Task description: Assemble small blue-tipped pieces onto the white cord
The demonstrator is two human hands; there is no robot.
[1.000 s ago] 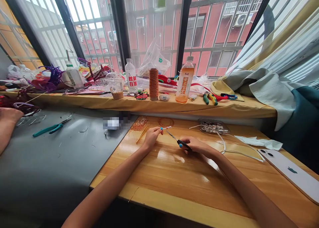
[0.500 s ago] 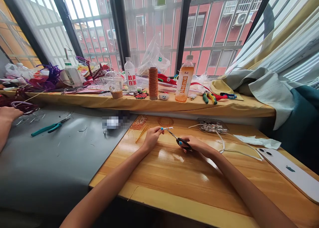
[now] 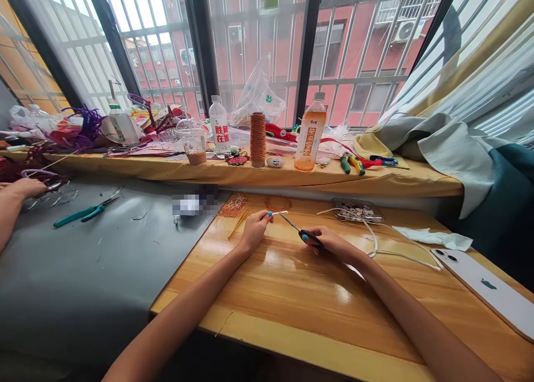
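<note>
My left hand [image 3: 255,230] pinches a short white cord [image 3: 280,212] between thumb and fingertips, its free end pointing right. Scissors with black handles [image 3: 311,238] are gripped in my right hand [image 3: 327,243]. Their blades point up and left and look nearly closed, with the tips just below the cord. Whether the tips touch it, I cannot tell. Behind my hands lies a coil of copper-coloured wire [image 3: 278,203]. Left of it are a tangle of thin wire scraps [image 3: 234,204] and a thin yellow stick [image 3: 237,224].
To the right are a clear tray of small pieces [image 3: 359,211], looped white cord [image 3: 375,240], a tissue [image 3: 434,237] and a phone [image 3: 486,284]. Teal pliers [image 3: 85,212] lie left, near another person's hand [image 3: 25,188]. A thread spool [image 3: 257,140] and bottles [image 3: 311,133] line the ledge.
The scissors and my right hand have shifted slightly right, a little away from the cord. My left hand keeps its pinch. The other person's hand has moved slightly right.
</note>
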